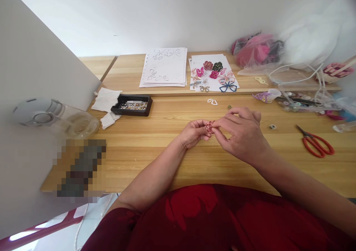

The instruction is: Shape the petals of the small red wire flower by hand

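A small red and pink layered craft flower (210, 127) is held above the wooden table. My left hand (194, 133) is closed on its left side, thumb and fingers around it. From the right, the thumb and index finger of my right hand (239, 132) pinch at the flower's edge; the other fingers are bent and raised. Whether a fine thread or wire runs between the fingers I cannot make out. Just beyond my hands lies a white looped piece (212, 101). To the right are a small spool (273, 126) and red-handled scissors (314, 141).
On the raised back ledge lie drawn paper sheets (164, 67) and finished flowers and butterflies on paper (214, 75). A black tray of beads (132, 105), white cloth (105, 99) and a clear bottle (55, 117) are at left. Plastic bags (258, 50) crowd the right.
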Tool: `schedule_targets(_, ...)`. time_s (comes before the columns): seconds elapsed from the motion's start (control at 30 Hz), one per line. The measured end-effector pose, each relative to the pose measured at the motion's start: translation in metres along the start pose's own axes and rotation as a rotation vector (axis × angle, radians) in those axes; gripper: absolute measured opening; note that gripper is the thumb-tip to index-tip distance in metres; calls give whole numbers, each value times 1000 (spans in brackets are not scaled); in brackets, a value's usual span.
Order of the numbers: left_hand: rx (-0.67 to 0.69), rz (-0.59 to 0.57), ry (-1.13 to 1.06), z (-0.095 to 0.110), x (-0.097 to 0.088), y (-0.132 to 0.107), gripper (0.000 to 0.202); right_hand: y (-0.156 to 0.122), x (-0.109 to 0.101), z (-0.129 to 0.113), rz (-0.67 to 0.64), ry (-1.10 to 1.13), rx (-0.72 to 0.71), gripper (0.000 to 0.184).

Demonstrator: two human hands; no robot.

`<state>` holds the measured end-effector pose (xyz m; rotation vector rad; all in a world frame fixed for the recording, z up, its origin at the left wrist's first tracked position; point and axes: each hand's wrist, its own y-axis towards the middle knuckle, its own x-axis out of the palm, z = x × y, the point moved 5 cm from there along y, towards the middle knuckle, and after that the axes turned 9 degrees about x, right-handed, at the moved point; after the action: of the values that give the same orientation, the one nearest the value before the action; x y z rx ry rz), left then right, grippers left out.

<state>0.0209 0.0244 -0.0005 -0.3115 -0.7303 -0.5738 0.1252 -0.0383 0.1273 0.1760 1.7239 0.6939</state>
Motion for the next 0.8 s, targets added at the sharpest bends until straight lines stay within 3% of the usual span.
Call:
schedule_targets(0.4, 5, 2, 16, 0, 0, 1, 39, 1, -3, 1, -13, 53, -3, 13)
schedule_targets(0.63, -54, -7, 33, -2, -1, 0, 40, 10, -19, 24, -51, 160, 58, 9)
schedule_targets(0.8, -86, -42, 45, -1, 1, -1, 39, 11, -16, 29, -141, 232, -5, 10)
